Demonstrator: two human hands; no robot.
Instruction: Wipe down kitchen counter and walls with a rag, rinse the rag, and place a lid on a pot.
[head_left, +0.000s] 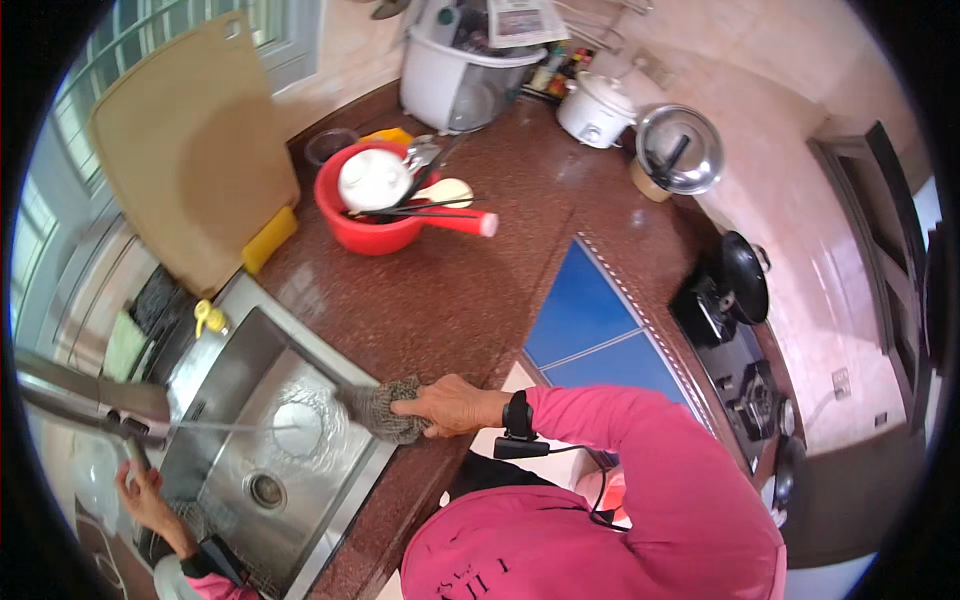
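Observation:
My right hand (456, 406) grips a bunched grey-brown cloth (397, 409) over the near rim of the stainless steel sink (341, 517). At the lower left, the fingers of my left hand (144, 499) are on the faucet lever (138, 454). Water runs from the metal faucet (97, 397) and spreads across the basin floor, above the round drain (265, 490).
A red pot (375, 238) holding a white lidded vessel and utensils stands on the brown countertop (517, 172). Behind the sink lean a large cutting board (187, 150) and a yellow sponge (270, 238). A white slow cooker (596, 112) and a gas stove (739, 390) are farther right.

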